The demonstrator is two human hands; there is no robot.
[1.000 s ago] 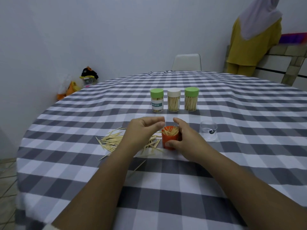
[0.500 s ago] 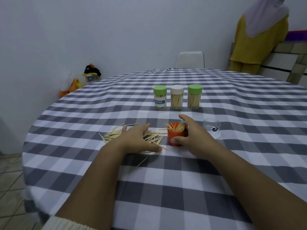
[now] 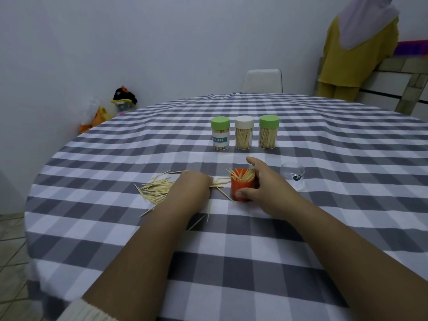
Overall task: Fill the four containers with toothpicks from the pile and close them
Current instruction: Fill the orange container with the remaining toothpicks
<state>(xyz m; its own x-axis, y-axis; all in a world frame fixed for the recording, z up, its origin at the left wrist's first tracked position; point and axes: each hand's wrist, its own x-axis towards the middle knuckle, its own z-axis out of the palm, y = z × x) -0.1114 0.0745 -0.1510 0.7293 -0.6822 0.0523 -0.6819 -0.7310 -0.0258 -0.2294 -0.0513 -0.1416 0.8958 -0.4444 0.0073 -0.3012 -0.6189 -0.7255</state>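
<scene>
Right hand (image 3: 264, 186) grips the orange cup (image 3: 242, 188); left hand (image 3: 192, 188) curls over the pile (image 3: 155, 189), pinch unclear. Protruding toothpicks may block the lid (image 3: 293, 178).

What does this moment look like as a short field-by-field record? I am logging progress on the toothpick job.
closed jars: three, lids on, full, in a row at the back
open cup: orange, toothpicks sticking out of the top
clear cap: on the cloth to the right of the cup
pile: loose toothpicks left of the cup
left hand: fingers curled down on the pile
right hand: holds the orange cup
table: grey and white checked cloth
</scene>
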